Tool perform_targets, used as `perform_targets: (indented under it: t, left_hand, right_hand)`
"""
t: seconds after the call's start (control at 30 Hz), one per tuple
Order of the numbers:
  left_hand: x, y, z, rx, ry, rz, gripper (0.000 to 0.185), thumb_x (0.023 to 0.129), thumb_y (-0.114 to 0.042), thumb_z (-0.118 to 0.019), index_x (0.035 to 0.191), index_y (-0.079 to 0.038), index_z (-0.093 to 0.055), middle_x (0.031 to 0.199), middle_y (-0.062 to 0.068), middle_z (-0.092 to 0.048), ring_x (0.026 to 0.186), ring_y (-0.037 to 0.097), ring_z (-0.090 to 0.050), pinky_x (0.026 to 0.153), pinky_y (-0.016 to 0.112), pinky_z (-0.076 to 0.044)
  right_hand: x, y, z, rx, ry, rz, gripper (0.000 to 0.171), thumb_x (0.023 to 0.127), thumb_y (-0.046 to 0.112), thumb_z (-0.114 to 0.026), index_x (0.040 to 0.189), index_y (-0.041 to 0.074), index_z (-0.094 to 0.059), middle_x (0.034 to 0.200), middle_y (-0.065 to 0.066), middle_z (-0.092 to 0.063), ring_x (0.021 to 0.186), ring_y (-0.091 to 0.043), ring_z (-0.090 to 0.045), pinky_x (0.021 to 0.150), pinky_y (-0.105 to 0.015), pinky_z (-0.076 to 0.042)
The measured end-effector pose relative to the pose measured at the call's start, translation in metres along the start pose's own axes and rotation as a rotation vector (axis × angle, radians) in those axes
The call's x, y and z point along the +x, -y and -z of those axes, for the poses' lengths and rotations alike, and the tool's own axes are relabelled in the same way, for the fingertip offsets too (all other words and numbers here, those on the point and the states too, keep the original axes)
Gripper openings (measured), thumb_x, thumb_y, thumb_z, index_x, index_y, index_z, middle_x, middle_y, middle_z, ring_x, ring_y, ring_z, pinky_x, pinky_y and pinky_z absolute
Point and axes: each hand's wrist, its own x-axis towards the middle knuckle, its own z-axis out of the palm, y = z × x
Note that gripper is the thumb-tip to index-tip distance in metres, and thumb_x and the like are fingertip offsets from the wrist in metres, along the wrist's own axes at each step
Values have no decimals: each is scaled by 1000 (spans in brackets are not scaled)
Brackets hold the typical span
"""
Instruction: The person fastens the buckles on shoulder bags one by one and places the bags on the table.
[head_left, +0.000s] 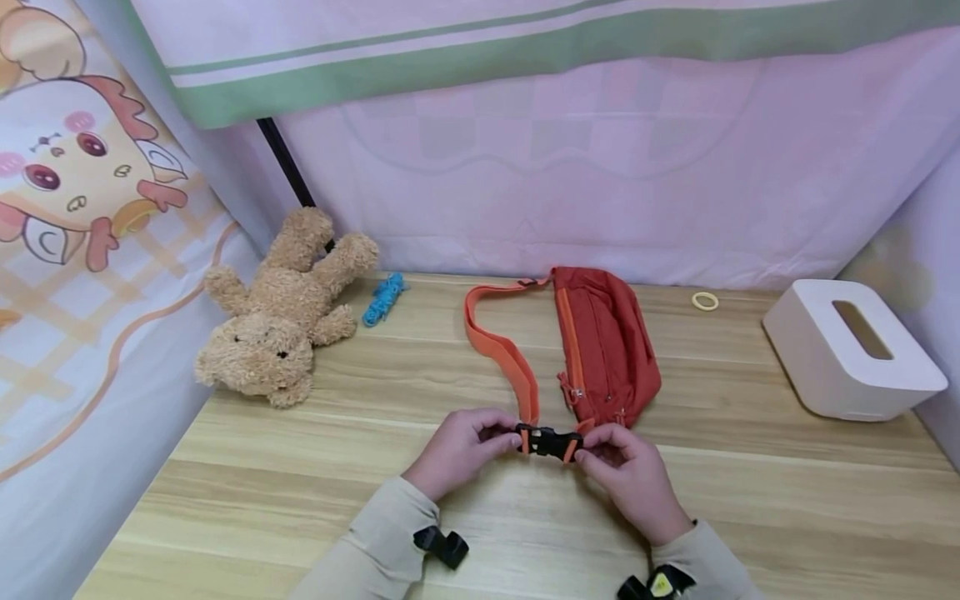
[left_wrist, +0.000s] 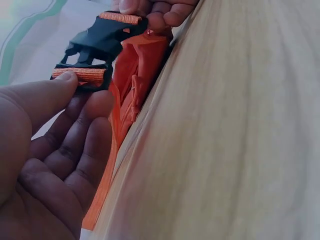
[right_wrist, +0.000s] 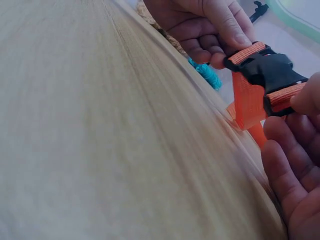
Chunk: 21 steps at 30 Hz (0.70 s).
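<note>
One wooden table (head_left: 750, 500), pink curtain (head_left: 600, 183) behind; teddy bear (head_left: 281, 321) at left. Black buckle (head_left: 550, 441) sits btwn both grips, near front edge: left hand (head_left: 457, 450) pinches one end, right hand (head_left: 630, 471) pinches other.

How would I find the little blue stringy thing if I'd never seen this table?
Start at the wooden table and look to its far left corner, where a tan teddy bear lies on its back. Just right of the bear's raised paw sits the blue cord bundle. It is the only blue thing there, small and tangled, unlike the red waist bag nearby.
</note>
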Motion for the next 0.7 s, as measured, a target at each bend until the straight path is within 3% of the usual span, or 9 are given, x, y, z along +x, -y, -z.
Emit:
perform_targets:
  t: [0.53,0.7]
  left_hand:
    - [-1,0,-1,48,32,-5,15,91,-20,-75,105,-19,-79,102,-7,-75,92,5,-67,82,25,-55]
    - [-1,0,-2,-5,48,7,14,92,-19,-74,106,-16,-77,99,-7,-73,89,7,-66,78,25,-56]
  right_hand:
    - [0,0,2,-44,10,41,11,85,1,-77,91,9,-72,96,-7,-71,81,-11,-64,70,-24,-56]
    - [0,1,1,-41,-6,7,14,85,-5,-73,92,6,-67,95,-8,-68,78,-13,-62,68,-25,-54]
